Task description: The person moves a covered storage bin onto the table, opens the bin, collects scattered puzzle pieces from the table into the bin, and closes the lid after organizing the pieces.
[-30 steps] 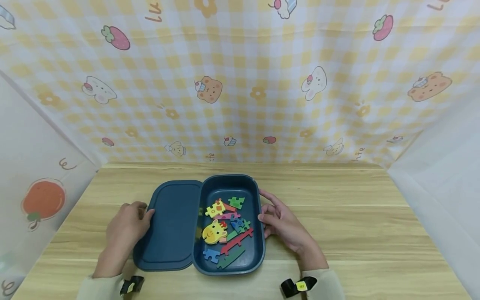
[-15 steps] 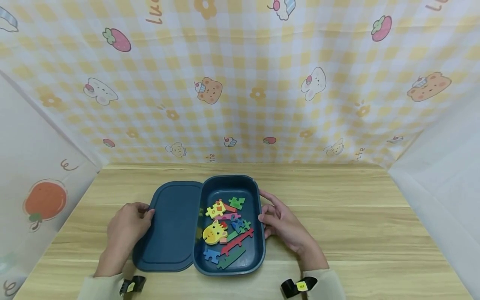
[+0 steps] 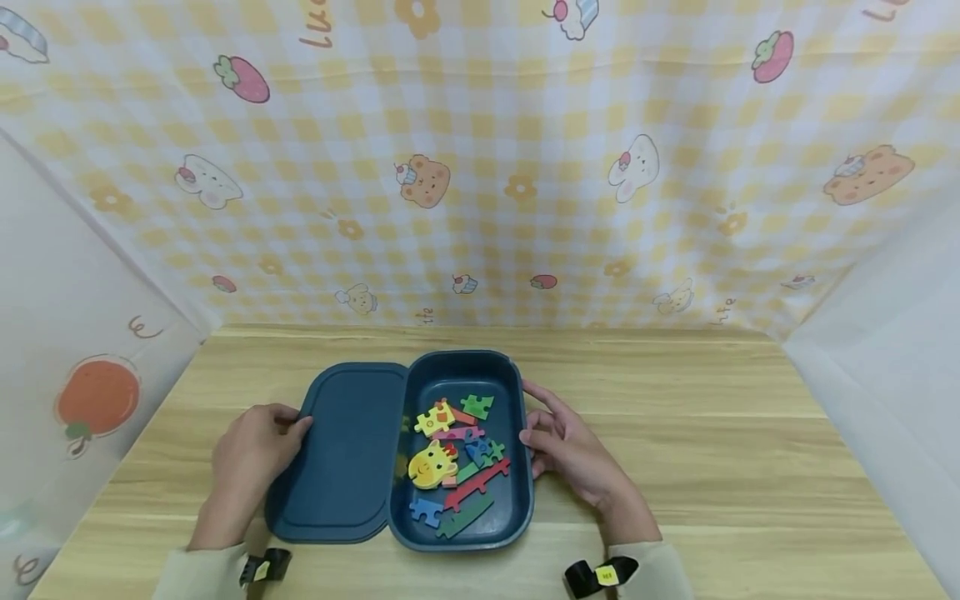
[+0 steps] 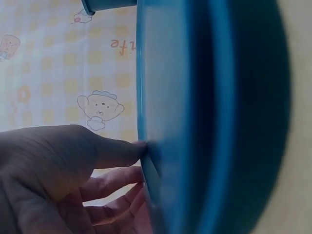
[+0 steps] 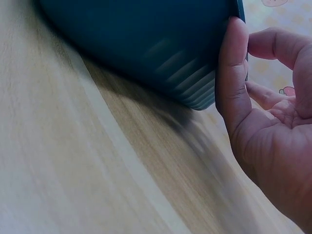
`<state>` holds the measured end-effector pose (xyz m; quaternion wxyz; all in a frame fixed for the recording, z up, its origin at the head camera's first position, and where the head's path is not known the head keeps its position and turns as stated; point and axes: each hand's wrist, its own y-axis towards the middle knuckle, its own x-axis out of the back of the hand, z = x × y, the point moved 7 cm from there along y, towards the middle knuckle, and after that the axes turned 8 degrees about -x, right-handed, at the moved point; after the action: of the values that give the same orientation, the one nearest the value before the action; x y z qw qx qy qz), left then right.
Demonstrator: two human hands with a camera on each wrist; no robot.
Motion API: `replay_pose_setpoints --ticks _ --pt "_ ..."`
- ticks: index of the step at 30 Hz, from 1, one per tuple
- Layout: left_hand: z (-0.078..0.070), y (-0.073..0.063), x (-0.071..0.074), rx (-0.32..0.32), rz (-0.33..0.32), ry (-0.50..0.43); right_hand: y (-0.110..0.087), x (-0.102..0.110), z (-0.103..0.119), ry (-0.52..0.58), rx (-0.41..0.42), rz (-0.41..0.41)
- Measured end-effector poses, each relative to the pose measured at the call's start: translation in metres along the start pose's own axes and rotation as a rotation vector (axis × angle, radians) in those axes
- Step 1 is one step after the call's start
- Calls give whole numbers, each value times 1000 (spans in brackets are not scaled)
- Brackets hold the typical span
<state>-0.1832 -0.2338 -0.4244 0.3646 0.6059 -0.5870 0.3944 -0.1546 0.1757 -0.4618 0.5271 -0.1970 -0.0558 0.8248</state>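
A dark blue plastic box [image 3: 521,500] holds several colourful jigsaw puzzle pieces [image 3: 477,484], among them a yellow giraffe head [image 3: 432,465]. Along its left rim, the matching flat lid [image 3: 345,454] lies face up. My left hand [image 3: 251,462] pinches the lid's left edge between thumb and fingers; the left wrist view shows the thumb [image 4: 117,152] on the edge and the fingers behind it. On the box's right side, my right hand [image 3: 573,450] holds the rim, thumb at the edge and index finger reaching farther along. The right wrist view shows the box's ribbed outer wall [image 5: 190,73].
The wooden table [image 3: 712,450] extends to both sides of the box. Behind it hangs a yellow checked cloth [image 3: 495,233] with cartoon prints, and pale sheets [image 3: 892,333] close off the sides. Each wrist wears a black strapped device [image 3: 600,575].
The whole head view has shifted slightly to the right. Hands, box, lid and puzzle pieces keep the same places relative to each other.
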Motion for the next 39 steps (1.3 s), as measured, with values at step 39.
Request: replay_pose_setpoints --ticks 39 --pt "35 19 -7 19 261 -245 0 1 -3 68 54 100"
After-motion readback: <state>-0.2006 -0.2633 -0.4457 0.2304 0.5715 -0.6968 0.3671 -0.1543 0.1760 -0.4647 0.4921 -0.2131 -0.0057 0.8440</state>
